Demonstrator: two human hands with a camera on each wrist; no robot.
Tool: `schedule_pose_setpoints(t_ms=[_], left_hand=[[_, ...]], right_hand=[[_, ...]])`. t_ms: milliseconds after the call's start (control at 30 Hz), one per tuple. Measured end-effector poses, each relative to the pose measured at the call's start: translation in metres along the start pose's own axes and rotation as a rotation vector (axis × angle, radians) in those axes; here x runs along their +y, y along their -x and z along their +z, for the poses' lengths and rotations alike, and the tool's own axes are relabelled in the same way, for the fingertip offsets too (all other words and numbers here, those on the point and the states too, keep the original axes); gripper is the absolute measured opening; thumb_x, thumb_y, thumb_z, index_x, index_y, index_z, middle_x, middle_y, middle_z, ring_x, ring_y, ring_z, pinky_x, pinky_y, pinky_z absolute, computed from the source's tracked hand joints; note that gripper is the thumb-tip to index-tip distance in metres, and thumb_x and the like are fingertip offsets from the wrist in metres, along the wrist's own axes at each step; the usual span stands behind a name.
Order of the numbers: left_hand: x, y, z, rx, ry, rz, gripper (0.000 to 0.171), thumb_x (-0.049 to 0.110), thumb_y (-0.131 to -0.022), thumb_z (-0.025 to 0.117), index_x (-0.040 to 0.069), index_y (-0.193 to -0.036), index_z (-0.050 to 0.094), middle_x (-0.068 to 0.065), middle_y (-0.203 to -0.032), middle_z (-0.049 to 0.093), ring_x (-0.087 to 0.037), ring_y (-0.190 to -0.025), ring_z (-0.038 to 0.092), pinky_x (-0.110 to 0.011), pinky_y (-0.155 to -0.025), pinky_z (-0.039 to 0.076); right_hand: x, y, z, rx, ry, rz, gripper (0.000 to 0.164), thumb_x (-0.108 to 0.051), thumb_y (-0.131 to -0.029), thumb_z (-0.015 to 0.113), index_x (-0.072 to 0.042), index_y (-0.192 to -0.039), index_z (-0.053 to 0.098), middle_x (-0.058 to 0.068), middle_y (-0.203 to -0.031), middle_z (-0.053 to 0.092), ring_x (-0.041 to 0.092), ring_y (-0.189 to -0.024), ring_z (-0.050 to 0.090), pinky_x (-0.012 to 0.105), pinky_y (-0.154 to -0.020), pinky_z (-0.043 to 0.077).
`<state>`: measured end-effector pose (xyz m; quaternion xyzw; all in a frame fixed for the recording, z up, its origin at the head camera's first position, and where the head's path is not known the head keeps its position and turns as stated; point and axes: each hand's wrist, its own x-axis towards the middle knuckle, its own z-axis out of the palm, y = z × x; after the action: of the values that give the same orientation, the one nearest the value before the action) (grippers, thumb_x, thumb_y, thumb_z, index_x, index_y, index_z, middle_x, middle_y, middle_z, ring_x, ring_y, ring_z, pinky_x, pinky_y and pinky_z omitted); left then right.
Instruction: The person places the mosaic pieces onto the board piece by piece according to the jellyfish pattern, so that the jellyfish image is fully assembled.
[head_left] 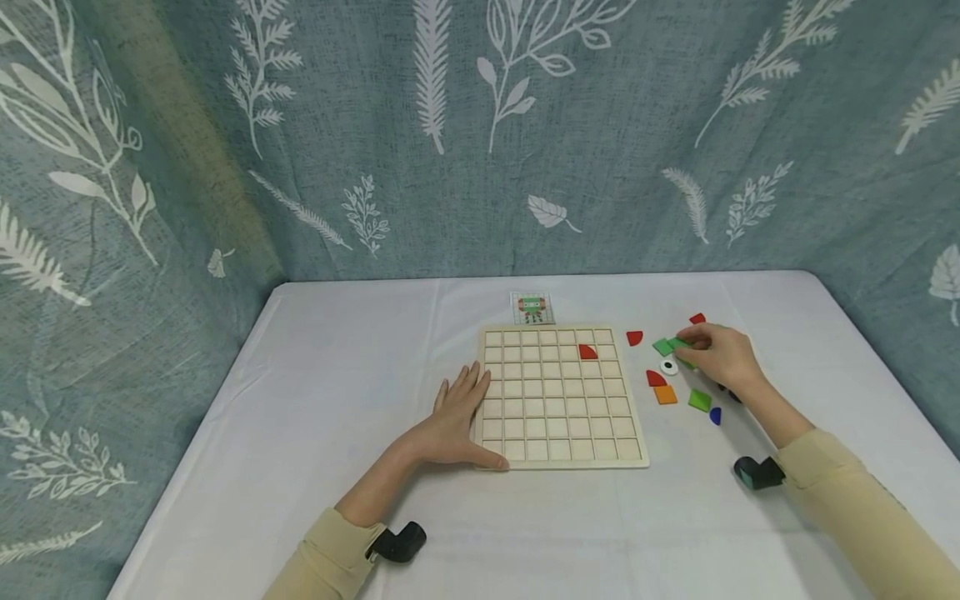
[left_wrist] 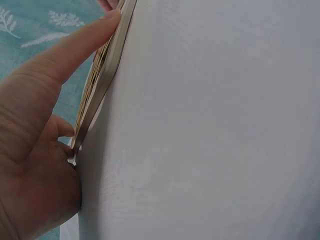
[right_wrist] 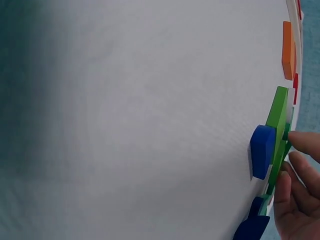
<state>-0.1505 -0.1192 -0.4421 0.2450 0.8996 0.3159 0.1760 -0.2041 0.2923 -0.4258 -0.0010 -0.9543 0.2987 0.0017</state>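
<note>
A pale wooden grid board (head_left: 555, 408) lies on the table, with one red quarter-circle tile (head_left: 587, 352) in its upper right part. My left hand (head_left: 448, 425) rests at the board's lower left corner, fingers spread along the left edge and thumb on the front edge; the left wrist view shows the thumb (left_wrist: 85, 47) against the rim. To the right of the board, my right hand (head_left: 718, 354) pinches a green tile (head_left: 678, 342) among the loose pieces. Another green square (head_left: 663, 347) lies beside it. In the right wrist view, a blue piece (right_wrist: 262, 151) stands in front of that hand.
A small pattern card (head_left: 532, 308) lies behind the board. Red quarter-circles (head_left: 634, 337), a white ring-like piece (head_left: 668, 366), an orange square (head_left: 665, 394), a light green square (head_left: 700, 401) and a blue piece (head_left: 716, 415) lie to the right. A leaf-print curtain (head_left: 465, 208) hangs behind the table.
</note>
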Motion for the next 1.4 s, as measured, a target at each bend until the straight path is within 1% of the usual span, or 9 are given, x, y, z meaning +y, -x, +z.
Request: schedule_pose_setpoints(t_ms=[133,233,367,600,867,1000,1100,1200,1400], left_hand=[[-0.001,-0.001,0.000,-0.008,0.006,-0.003,0.131,0.049,-0.067,0.087,-0.001,-0.155,0.003,-0.018,-0.161,-0.010,-0.028,-0.147,-0.016,-0.049,-0.116,-0.011],[-0.001,-0.002,0.000,-0.013,0.009,-0.009,0.131,0.049,-0.066,0.087,0.000,-0.155,0.003,-0.017,-0.161,-0.011,-0.026,-0.147,-0.016,-0.047,-0.117,-0.010],[-0.002,-0.003,0.000,-0.012,0.008,-0.013,0.132,0.048,-0.066,0.087,0.000,-0.155,0.003,-0.016,-0.161,-0.012,-0.026,-0.147,-0.016,-0.046,-0.117,-0.010],[-0.001,-0.002,0.001,-0.013,0.019,-0.006,0.131,0.048,-0.066,0.087,-0.001,-0.155,0.004,-0.018,-0.161,-0.011,-0.028,-0.147,-0.016,-0.048,-0.116,-0.010],[-0.001,-0.001,0.001,-0.015,0.014,-0.010,0.130,0.048,-0.067,0.087,0.000,-0.155,0.004,-0.018,-0.161,-0.011,-0.028,-0.147,-0.016,-0.048,-0.116,-0.010],[-0.001,-0.002,0.000,-0.017,0.012,-0.010,0.131,0.049,-0.067,0.087,0.000,-0.155,0.004,-0.017,-0.161,-0.011,-0.028,-0.147,-0.016,-0.048,-0.116,-0.010],[-0.002,-0.002,0.000,-0.018,0.009,-0.011,0.130,0.048,-0.067,0.087,0.000,-0.155,0.004,-0.017,-0.161,-0.012,-0.027,-0.147,-0.016,-0.048,-0.116,-0.010],[-0.003,-0.002,0.001,-0.021,0.005,-0.017,0.130,0.048,-0.067,0.087,0.002,-0.156,0.003,-0.016,-0.161,-0.012,-0.027,-0.147,-0.016,-0.047,-0.116,-0.010],[-0.002,-0.002,0.000,-0.014,0.013,-0.013,0.131,0.048,-0.066,0.087,0.001,-0.156,0.004,-0.017,-0.161,-0.011,-0.027,-0.147,-0.016,-0.048,-0.116,-0.010]], right_hand=[[0.000,0.000,0.000,0.005,0.000,-0.001,0.036,-0.017,-0.092,0.067,0.006,-0.119,0.063,0.025,-0.107,0.064,0.035,-0.094,0.060,0.037,-0.072,0.053],[-0.003,0.000,-0.001,0.007,-0.016,0.002,0.033,-0.017,-0.093,0.066,0.005,-0.117,0.064,0.025,-0.107,0.065,0.036,-0.096,0.060,0.044,-0.076,0.053],[-0.008,-0.001,-0.001,0.015,-0.010,-0.011,0.029,-0.015,-0.092,0.065,0.004,-0.114,0.065,0.024,-0.104,0.065,0.037,-0.095,0.060,0.047,-0.076,0.052],[-0.007,-0.001,-0.002,-0.010,0.024,0.008,0.036,-0.016,-0.092,0.067,0.009,-0.117,0.062,0.027,-0.106,0.063,0.038,-0.094,0.059,0.047,-0.076,0.052],[-0.004,-0.002,0.000,-0.003,0.000,0.025,0.034,-0.014,-0.091,0.066,0.008,-0.117,0.062,0.026,-0.106,0.062,0.038,-0.095,0.058,0.041,-0.073,0.052],[-0.005,-0.002,0.002,-0.013,-0.056,0.020,0.036,-0.016,-0.091,0.068,0.006,-0.118,0.062,0.025,-0.108,0.063,0.037,-0.098,0.059,0.043,-0.077,0.052],[-0.012,-0.002,0.007,-0.050,-0.111,0.013,0.037,-0.019,-0.091,0.069,0.003,-0.120,0.062,0.023,-0.111,0.062,0.035,-0.103,0.058,0.044,-0.082,0.051],[-0.024,-0.002,0.014,-0.089,-0.146,-0.004,0.036,-0.022,-0.091,0.069,-0.002,-0.121,0.062,0.019,-0.114,0.062,0.033,-0.106,0.056,0.042,-0.083,0.051],[-0.049,-0.003,0.033,-0.157,-0.215,-0.100,0.034,-0.022,-0.091,0.070,-0.005,-0.120,0.064,0.016,-0.113,0.064,0.034,-0.106,0.060,0.044,-0.084,0.053]])
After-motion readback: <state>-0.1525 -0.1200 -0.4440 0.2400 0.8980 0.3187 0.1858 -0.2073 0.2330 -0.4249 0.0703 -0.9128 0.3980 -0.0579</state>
